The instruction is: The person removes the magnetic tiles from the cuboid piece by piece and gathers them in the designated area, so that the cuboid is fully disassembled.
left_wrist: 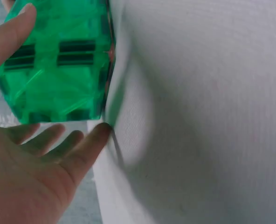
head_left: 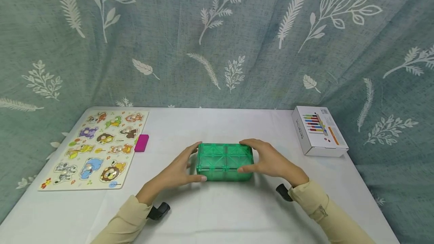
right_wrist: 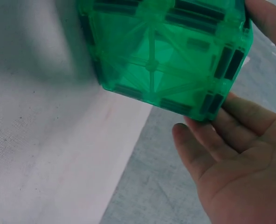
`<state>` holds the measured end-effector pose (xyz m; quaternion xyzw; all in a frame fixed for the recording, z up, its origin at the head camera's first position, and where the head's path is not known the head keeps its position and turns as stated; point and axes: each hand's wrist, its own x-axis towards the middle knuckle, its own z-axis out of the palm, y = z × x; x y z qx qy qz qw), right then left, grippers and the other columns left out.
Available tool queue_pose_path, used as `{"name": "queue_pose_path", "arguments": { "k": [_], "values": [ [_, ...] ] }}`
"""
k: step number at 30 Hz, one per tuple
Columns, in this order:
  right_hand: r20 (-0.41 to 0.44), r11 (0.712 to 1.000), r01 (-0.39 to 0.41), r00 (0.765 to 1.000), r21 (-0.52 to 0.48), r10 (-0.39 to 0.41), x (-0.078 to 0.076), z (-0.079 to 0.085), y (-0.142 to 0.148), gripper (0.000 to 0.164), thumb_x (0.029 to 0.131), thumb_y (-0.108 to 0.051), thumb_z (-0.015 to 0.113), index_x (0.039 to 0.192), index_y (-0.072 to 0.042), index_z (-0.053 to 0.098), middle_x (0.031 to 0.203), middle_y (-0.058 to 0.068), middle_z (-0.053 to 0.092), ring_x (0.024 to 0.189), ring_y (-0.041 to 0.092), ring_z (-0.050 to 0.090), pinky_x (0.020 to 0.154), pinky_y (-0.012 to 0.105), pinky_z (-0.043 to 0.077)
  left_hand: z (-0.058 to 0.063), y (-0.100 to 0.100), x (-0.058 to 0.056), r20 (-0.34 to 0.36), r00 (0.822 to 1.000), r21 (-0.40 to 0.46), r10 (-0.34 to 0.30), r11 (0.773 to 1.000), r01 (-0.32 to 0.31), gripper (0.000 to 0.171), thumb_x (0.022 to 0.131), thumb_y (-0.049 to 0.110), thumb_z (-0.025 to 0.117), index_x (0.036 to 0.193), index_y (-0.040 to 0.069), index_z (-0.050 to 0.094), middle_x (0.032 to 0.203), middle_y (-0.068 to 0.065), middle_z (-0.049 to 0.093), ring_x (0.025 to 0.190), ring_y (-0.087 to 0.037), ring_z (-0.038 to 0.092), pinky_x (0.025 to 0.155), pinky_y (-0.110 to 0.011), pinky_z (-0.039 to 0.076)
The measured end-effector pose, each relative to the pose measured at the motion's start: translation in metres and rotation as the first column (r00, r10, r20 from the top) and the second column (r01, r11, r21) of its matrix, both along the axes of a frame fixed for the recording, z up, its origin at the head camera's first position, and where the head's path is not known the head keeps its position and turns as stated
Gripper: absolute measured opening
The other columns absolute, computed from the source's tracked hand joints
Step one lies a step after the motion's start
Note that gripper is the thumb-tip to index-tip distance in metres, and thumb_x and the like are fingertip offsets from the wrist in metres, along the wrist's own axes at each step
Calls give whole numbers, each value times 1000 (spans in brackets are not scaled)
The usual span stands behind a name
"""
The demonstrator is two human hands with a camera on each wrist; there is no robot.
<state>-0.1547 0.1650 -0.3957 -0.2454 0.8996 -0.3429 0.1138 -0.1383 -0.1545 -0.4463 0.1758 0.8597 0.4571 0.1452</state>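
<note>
A see-through green box of magnetic tiles (head_left: 217, 157) lies across the middle of the white table, with braced square panels and dark magnets along their edges. At its left end my left hand (head_left: 179, 168) holds it, thumb on the near side and fingertips at the back corner. My right hand (head_left: 271, 160) grips the other end, its thumb against the front and its fingers reaching over the far side. The left wrist view shows the left thumb overlapping the green tiles (left_wrist: 58, 88). Fingertips of the right hand (right_wrist: 250, 154) meet the box's edge in the right wrist view.
To the left lies an animal puzzle board (head_left: 113, 131), with a magenta block (head_left: 141, 143) at its right edge. A white box with a printed picture (head_left: 320, 131) sits at the back right. Behind the table (head_left: 217, 210) hangs a leaf-patterned blue-green curtain (head_left: 169, 22).
</note>
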Motion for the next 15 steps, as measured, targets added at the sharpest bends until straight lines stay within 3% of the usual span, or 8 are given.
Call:
{"name": "queue_pose_path", "arguments": {
  "k": [8, 15],
  "values": [
    [9, 1000, 5, 1000, -31, -4, -4, -3, 1, 87, 72, -47, 89, 144, -13, 53, 149, 5, 54, 142, 30, 48, 116, 53, 40, -2, 5, -3, 5, 1000, 27, 21, 999, -22, 112, 76, 32, 89, 161, 21, 17, 163, -15, 29, 152, -41, 28, 109, -62, 44],
    [-21, 1000, -6, 1000, -30, 6, -7, -6, 3, 86, 72, -47, 89, 143, -12, 55, 148, 5, 56, 141, 29, 49, 116, 52, 41, -4, 6, -5, -2, 1000, 32, 22, 999, -21, 111, 75, 31, 90, 160, 20, 19, 162, -17, 32, 151, -43, 30, 107, -60, 47]
  ]
}}
